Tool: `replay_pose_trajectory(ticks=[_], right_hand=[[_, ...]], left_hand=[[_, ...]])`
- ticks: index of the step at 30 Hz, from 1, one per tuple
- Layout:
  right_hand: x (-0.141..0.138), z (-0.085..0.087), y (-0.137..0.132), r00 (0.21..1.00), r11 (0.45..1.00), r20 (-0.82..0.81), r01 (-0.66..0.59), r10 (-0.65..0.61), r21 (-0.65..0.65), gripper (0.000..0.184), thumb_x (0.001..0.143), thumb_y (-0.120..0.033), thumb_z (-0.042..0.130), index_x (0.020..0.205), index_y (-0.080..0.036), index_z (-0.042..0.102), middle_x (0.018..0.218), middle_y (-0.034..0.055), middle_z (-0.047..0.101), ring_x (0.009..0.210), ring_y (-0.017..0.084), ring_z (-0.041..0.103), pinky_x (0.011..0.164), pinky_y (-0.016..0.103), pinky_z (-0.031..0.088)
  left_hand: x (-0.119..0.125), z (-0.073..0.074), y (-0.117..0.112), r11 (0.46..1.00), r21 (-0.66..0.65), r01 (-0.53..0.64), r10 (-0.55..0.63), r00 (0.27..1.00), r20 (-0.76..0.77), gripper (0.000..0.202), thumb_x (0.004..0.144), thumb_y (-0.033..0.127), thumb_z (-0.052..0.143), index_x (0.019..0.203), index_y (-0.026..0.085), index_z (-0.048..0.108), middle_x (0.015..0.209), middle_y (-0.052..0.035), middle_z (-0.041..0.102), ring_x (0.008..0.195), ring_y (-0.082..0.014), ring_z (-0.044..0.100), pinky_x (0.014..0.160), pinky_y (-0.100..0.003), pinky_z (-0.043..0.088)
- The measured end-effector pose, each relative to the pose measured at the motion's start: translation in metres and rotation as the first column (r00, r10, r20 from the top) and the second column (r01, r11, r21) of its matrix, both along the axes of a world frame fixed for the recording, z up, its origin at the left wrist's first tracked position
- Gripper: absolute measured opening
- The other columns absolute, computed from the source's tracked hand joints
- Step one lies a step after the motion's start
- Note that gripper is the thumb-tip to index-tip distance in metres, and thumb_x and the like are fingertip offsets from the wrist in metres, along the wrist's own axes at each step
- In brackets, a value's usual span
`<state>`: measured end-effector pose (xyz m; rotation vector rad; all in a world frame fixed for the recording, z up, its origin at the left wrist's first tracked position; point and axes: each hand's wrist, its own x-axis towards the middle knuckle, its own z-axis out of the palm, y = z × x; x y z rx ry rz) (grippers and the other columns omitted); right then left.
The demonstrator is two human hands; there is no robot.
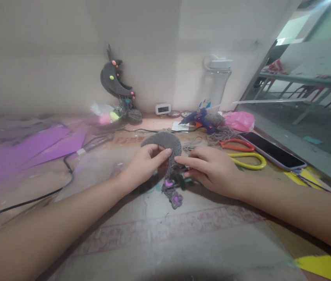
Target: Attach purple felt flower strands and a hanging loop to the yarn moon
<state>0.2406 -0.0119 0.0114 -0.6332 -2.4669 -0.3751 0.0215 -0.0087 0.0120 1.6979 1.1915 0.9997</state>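
A crescent moon [165, 138] wrapped in grey yarn is held over the middle of the table. My left hand [145, 164] pinches it, thumb on top and the other fingers partly hidden beneath. My right hand [212, 168] is at its right edge, one fingertip pressed against the yarn and the other fingers bent. Something dark and thin shows by those right fingers, too unclear to name. From the moon's lower tip hangs a small grey piece with purple spots like a paw [176, 200].
A glue gun [199, 119], grey yarn [222, 136], scissors with a yellow-and-orange handle [250, 160] and a phone [272, 150] lie right. Behind stand a decorated dark crescent [111, 80], a small clock [163, 109] and a bottle [214, 84]. Purple sheets [48, 146] and a black cable [36, 200] lie left.
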Motion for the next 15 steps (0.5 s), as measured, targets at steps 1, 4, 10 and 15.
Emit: replay_pose_trajectory(ticks=[1,4,10,15], right_hand=[[-0.0013,0.0006,-0.0007,1.000,1.000,-0.001,0.022,-0.022,0.009,0.030,0.097,-0.028,0.042,0.119,-0.020,0.060,0.085,0.0068,0.066,0.071,0.018,0.056,0.061,0.029,0.040],[-0.0027,0.0006,-0.0001,0.998,0.998,-0.028,0.063,-0.063,-0.008,0.029,0.096,-0.022,0.042,0.117,-0.016,0.059,0.089,0.0087,0.067,0.077,0.019,0.058,0.063,0.029,0.041],[0.0000,-0.0027,0.0057,0.998,0.997,-0.015,0.057,-0.056,0.060,0.023,0.094,-0.020,0.045,0.110,-0.017,0.061,0.081,0.0056,0.065,0.070,0.018,0.057,0.059,0.028,0.037],[0.0002,-0.0052,0.0069,0.997,0.996,-0.032,0.069,-0.067,0.050,0.020,0.095,-0.023,0.047,0.106,-0.014,0.061,0.081,0.0057,0.067,0.073,0.019,0.060,0.061,0.028,0.038]], left_hand=[[0.0001,0.0002,-0.0004,1.000,0.000,0.005,-0.005,1.000,-0.007,0.036,0.084,0.047,0.057,0.064,0.018,0.055,0.055,0.0027,0.056,0.049,-0.0108,0.051,0.050,-0.023,0.041],[0.0006,0.0008,-0.0013,1.000,0.001,0.021,-0.021,0.999,-0.024,0.038,0.085,0.049,0.056,0.063,0.018,0.054,0.054,0.0025,0.057,0.049,-0.0109,0.052,0.049,-0.022,0.040],[0.0006,-0.0004,-0.0001,1.000,0.002,-0.003,0.003,1.000,-0.026,0.037,0.085,0.049,0.055,0.067,0.016,0.055,0.056,0.0023,0.059,0.051,-0.0107,0.054,0.050,-0.022,0.041],[0.0003,-0.0008,0.0003,1.000,0.009,0.013,-0.013,0.999,-0.036,0.037,0.085,0.047,0.056,0.065,0.017,0.056,0.057,0.0013,0.060,0.051,-0.0105,0.054,0.050,-0.021,0.041]])
